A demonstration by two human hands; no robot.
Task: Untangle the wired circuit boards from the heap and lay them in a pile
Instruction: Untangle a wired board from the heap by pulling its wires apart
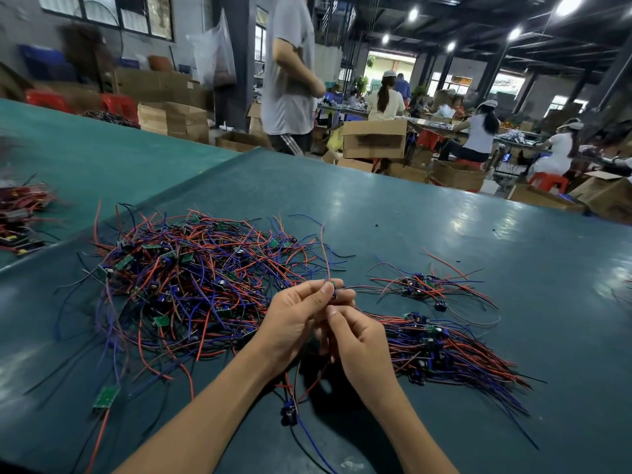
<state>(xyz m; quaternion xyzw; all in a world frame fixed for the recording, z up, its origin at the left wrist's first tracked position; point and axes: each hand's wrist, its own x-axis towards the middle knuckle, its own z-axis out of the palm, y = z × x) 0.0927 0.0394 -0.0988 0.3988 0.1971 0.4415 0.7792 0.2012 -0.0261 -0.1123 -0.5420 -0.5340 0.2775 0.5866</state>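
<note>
A big tangled heap of small green circuit boards with red, blue and black wires lies on the teal table, left of my hands. My left hand pinches one small wired board between thumb and fingers, its wires sticking up. My right hand is just below it, fingers closed on that board's wires. A combed pile of boards with wires trailing right lies beside my right hand. A smaller cluster sits behind it. Another board hangs or lies below my hands.
A loose green board lies at the near left. A second teal table to the left carries another wire bundle. A person in a grey shirt stands beyond the far edge, among cardboard boxes and seated workers.
</note>
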